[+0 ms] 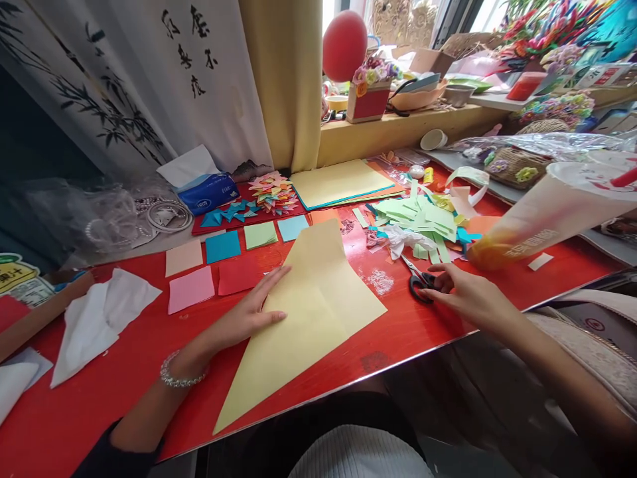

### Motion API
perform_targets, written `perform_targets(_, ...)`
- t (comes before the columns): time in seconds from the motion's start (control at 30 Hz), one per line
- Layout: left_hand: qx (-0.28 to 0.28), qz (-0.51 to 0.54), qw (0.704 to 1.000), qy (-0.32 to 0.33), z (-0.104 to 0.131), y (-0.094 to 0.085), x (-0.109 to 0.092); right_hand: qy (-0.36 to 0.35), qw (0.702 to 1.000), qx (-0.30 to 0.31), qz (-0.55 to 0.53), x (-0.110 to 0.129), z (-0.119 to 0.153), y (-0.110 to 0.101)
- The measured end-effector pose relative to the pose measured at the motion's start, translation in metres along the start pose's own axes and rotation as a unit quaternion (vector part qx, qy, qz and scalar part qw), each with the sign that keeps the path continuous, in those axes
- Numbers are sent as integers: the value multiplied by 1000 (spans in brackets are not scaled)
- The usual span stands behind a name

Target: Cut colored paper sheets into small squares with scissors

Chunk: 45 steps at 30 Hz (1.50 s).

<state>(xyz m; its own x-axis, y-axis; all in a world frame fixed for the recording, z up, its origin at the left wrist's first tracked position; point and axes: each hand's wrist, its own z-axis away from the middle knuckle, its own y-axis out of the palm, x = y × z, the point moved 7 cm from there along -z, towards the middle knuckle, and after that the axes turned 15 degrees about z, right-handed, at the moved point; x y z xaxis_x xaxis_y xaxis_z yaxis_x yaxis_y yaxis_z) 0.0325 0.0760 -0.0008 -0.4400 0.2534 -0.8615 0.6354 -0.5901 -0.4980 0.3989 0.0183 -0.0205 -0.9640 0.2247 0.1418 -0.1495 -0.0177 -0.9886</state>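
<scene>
A large sheet of pale yellow paper (308, 299) lies on the red table in front of me, its lower left running to a long point. My left hand (261, 309) rests on its left edge, fingers stretched out and thumb apart. To the right, my right hand (455, 289) has its fingers closed at the black handles of a pair of scissors (418, 282). The blades lie on the table, pointing up and left. Square papers sit left of the sheet: a red stack (239, 275), a pink stack (190, 290), a blue one (222, 247) and a green one (261, 235).
Green paper scraps (418, 219) are heaped behind the scissors. A tall plastic drink cup (542, 212) leans at the right. Behind are stacked large sheets (341, 186), folded paper pieces (273, 194) and a tissue pack (206, 189). Crumpled tissue (102, 315) lies left. The table's edge (358, 380) is near me.
</scene>
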Motion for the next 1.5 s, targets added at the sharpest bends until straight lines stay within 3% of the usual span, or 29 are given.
perform_targets(0.07, 11, -14, 1000, 5, 1, 2, 0, -14, 1000, 18, -19, 7, 2, -2)
perform_targets(0.17, 21, 3, 1000, -14, 2, 5, 3, -18, 986, 90, -138, 17, 10, 3)
perform_targets(0.27, 10, 38, 999, -22, 1, 6, 4, -29, 933, 166, -318, 33, 25, 12)
perform_targets(0.37, -12, 16, 1000, -7, 1, 3, 1, -36, 890, 161, -424, 44, 39, 15)
perform_targets(0.5, -39, 5, 999, 18, 3, -6, -5, -77, 859, 174, -476, 55, 55, 23)
perform_targets(0.6, -79, 97, 992, -4, 6, -16, -5, -142, 839, 219, -477, 67, 65, 25)
perform_targets(0.7, -150, 226, 962, -22, 10, -28, -4, -156, 823, 274, -472, 85, 74, 26)
perform_targets(0.8, -212, 283, 935, -20, 16, -37, -5, -146, 797, 313, -495, 108, 78, 23)
perform_targets(0.97, -210, 266, 941, -20, 19, -36, -9, -169, 821, 304, -453, 139, 69, 16)
perform_targets(1.03, -202, 259, 944, -23, 19, -34, -11, -175, 817, 300, -460, 145, 66, 16)
perform_targets(1.2, -200, 271, 941, -17, 21, -32, -14, -170, 794, 324, -485, 149, 63, 19)
perform_targets(1.37, -200, 263, 944, -10, 22, -32, -17, -167, 802, 321, -476, 151, 61, 16)
perform_targets(1.5, -201, 256, 945, -5, 23, -31, -21, -155, 792, 340, -484, 154, 63, 20)
